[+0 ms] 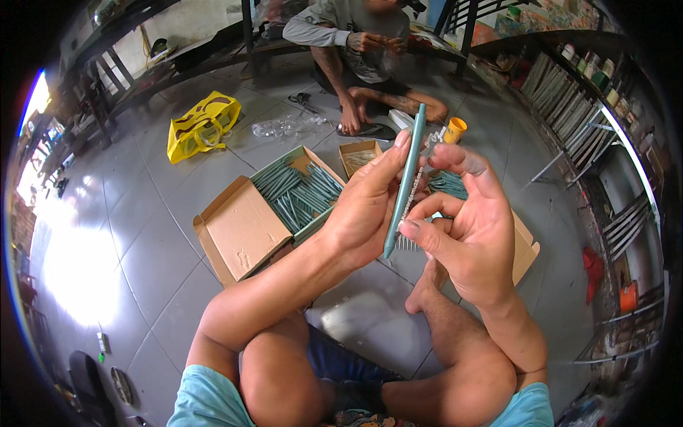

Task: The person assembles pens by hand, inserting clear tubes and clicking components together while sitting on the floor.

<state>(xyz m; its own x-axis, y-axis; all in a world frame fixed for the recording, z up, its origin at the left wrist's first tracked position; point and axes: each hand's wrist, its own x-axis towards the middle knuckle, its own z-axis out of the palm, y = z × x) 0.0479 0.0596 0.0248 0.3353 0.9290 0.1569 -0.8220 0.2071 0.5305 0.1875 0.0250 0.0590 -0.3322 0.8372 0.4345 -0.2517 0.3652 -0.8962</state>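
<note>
Pen: one teal pen (407,181), held up before the chest, tilted, tips towards 12–1 and 6–7 o'clock; directions below run from it.
Left hand: one hand (364,203), thumb and fingers closed around the pen.
Right hand: one hand (475,231), thumb and forefinger pinched narrow on one clear printed strip (415,193), other fingers curved loosely; the strip lies just beside the pen, contact unclear.
Large box: one open cardboard box (250,229) at 9 o'clock, full of teal pens (290,191), overlapping too much to count.
More pens: one second heap (449,183) at 3 o'clock, partly hidden, uncountable.
Small carton: one (348,148) at 10 o'clock.
Cup: one, yellow-orange (456,131), between 1 and 2 o'clock.
Clear plastic: one loose cluster (284,128) near 10 o'clock.
Bag: one, yellow (205,124), between 9 and 10 o'clock.
Co-worker: one seated person (364,60), between 11 and 12 o'clock.
</note>
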